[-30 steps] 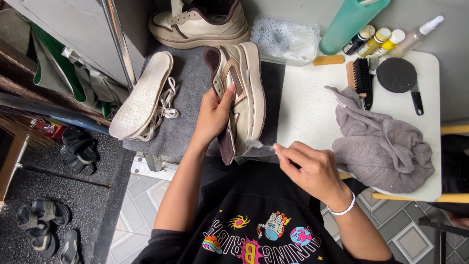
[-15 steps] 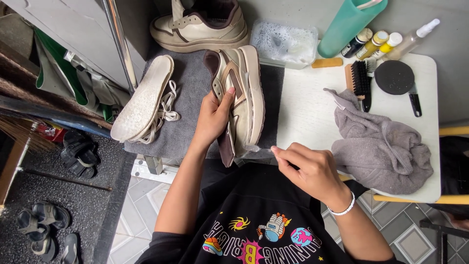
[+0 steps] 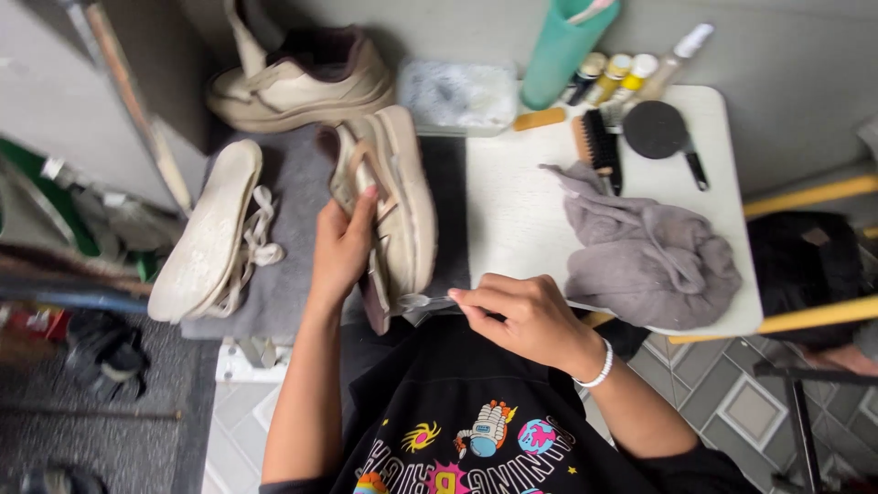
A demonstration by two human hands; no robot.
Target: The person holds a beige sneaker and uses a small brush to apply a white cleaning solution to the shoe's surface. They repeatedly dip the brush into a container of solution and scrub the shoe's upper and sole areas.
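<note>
My left hand [image 3: 344, 249] grips a beige sneaker [image 3: 395, 201] lying on its side on a dark grey mat [image 3: 293, 284], fingers inside its opening. My right hand [image 3: 523, 316] is closed on a small clear-handled brush [image 3: 422, 302] whose head points at the heel of that sneaker. A second beige sneaker [image 3: 302, 82] stands at the back of the mat. A pale insole [image 3: 206, 233] with white laces [image 3: 256, 242] lies to the left.
A white table [image 3: 512, 210] on the right carries a crumpled grey cloth [image 3: 645, 256], a black-bristled brush [image 3: 599, 146], a round black brush [image 3: 660, 133], small bottles [image 3: 622, 73], a teal container [image 3: 562, 46] and a clear tub [image 3: 457, 96]. Dark shoes [image 3: 105, 352] sit on the floor at left.
My right hand with the small brush has stayed at the sneaker's heel, shifting only slightly. My left hand keeps its hold on the shoe.
</note>
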